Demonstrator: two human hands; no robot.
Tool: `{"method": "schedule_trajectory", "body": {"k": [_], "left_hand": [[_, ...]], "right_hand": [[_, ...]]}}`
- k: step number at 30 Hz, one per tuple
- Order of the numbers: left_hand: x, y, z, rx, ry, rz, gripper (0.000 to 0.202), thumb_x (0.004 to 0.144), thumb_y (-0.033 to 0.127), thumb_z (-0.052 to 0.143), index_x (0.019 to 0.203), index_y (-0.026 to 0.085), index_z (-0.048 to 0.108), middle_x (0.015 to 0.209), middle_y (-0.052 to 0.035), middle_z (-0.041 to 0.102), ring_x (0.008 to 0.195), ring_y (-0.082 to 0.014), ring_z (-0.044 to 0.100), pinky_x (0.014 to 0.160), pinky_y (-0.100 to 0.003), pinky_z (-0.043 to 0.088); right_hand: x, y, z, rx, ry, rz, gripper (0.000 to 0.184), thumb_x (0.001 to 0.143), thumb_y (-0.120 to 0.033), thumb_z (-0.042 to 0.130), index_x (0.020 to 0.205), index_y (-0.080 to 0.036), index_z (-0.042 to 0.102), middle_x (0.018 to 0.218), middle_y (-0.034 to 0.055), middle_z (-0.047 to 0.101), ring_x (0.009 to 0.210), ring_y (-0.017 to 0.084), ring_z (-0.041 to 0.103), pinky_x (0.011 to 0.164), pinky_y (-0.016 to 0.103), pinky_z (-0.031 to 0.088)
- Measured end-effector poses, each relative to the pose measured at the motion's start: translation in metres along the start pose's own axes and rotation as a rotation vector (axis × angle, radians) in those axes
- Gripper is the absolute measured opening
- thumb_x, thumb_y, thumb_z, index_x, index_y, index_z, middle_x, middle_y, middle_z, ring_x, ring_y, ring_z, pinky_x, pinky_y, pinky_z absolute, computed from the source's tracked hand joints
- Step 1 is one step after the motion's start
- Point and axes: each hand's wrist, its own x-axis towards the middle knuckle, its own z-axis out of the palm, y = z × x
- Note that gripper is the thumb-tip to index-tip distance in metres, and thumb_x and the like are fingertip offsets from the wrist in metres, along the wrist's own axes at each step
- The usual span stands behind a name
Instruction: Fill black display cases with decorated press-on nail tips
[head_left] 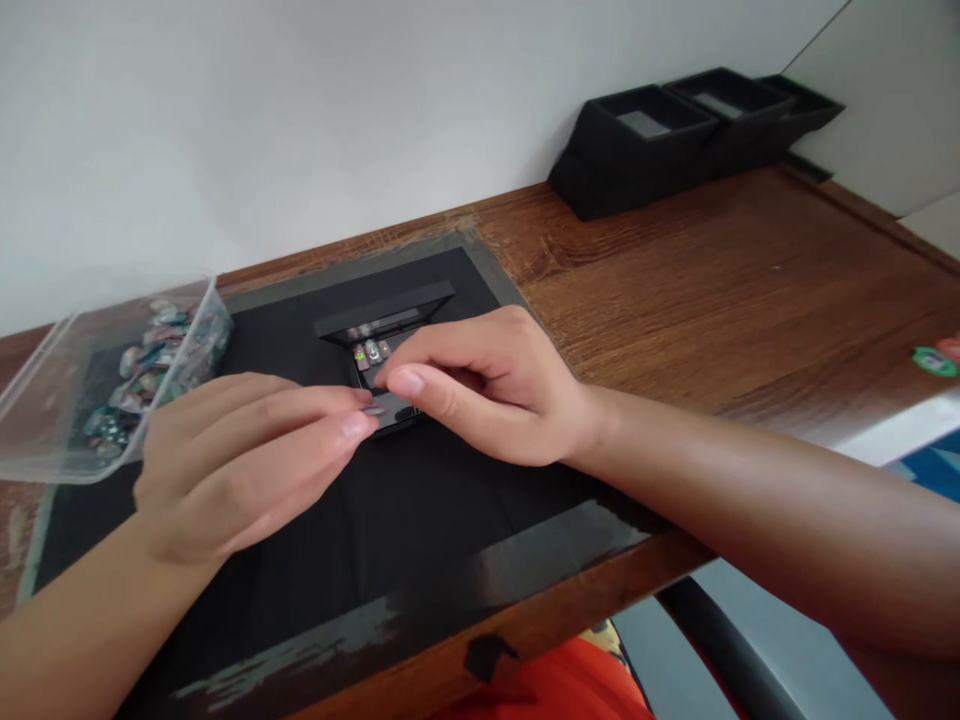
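A small black case (pixel 384 296) with its lid raised stands on the black mat. Several decorated press-on nails (pixel 373 352) sit in a row inside it, one with a bright green mark. My left hand (pixel 255 455) is closed, thumb and fingertips pinching a small shiny piece that looks like a press-on nail (pixel 373 409) at the case's near left edge. Over the right part of the case is my right hand (pixel 495 385), its thumb and forefinger drawn together. Whatever lies between them is hidden, and the hand covers much of the case's inside.
On the left, a clear plastic tub (pixel 176 370) holds many loose press-on nails. The black mat (pixel 420 520) lies taped on a wooden table (pixel 675 290). Black bins (pixel 637 150) stand against the wall at the back right. A small green and red item (pixel 935 361) lies at the right edge.
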Motion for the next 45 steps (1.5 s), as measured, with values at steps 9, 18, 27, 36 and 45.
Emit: {"method": "schedule_trajectory", "body": {"k": [9, 18, 27, 36, 45], "left_hand": [[-0.002, -0.003, 0.016, 0.03, 0.014, 0.046, 0.028, 0.101, 0.009, 0.073, 0.121, 0.029, 0.071, 0.11, 0.0005, 0.089, 0.089, -0.0197, 0.087, 0.073, -0.031, 0.073], [0.005, 0.001, 0.019, 0.098, 0.06, 0.135, 0.053, 0.092, 0.0, 0.079, 0.135, 0.031, 0.074, 0.105, 0.002, 0.089, 0.077, -0.02, 0.086, 0.067, -0.031, 0.071], [0.001, -0.003, 0.02, 0.05, 0.01, -0.073, 0.006, 0.103, 0.025, 0.076, 0.107, 0.029, 0.077, 0.098, 0.002, 0.089, 0.077, -0.0181, 0.084, 0.072, -0.032, 0.069], [0.011, -0.003, 0.017, 0.11, -0.01, 0.073, 0.015, 0.1, 0.014, 0.078, 0.106, 0.028, 0.076, 0.095, 0.002, 0.089, 0.072, -0.0179, 0.083, 0.064, -0.031, 0.069], [0.01, -0.004, 0.024, 0.068, 0.038, 0.035, 0.033, 0.095, 0.011, 0.083, 0.123, 0.024, 0.071, 0.109, -0.0028, 0.089, 0.084, -0.0184, 0.086, 0.076, -0.032, 0.072]], "right_hand": [[0.001, 0.003, 0.002, -0.053, -0.099, -0.077, 0.043, 0.116, -0.041, 0.061, 0.092, -0.011, 0.08, 0.071, -0.0019, 0.07, 0.061, 0.005, 0.056, 0.063, 0.02, 0.042], [0.0, 0.007, 0.001, -0.125, -0.093, -0.029, 0.037, 0.11, -0.044, 0.07, 0.092, -0.013, 0.081, 0.069, -0.0033, 0.07, 0.058, 0.005, 0.054, 0.06, 0.02, 0.039], [-0.002, 0.01, 0.004, -0.03, -0.077, 0.101, 0.034, 0.101, -0.045, 0.081, 0.114, -0.014, 0.083, 0.065, -0.0056, 0.072, 0.053, 0.005, 0.06, 0.057, 0.019, 0.042], [0.0, 0.011, 0.004, 0.003, -0.067, 0.09, 0.024, 0.1, -0.033, 0.08, 0.113, -0.012, 0.084, 0.068, -0.0051, 0.073, 0.056, 0.005, 0.059, 0.059, 0.018, 0.046], [0.0, 0.023, -0.004, -0.055, -0.078, 0.076, 0.039, 0.102, -0.03, 0.074, 0.134, -0.007, 0.079, 0.071, -0.0028, 0.077, 0.056, 0.006, 0.062, 0.062, 0.02, 0.048]]}}
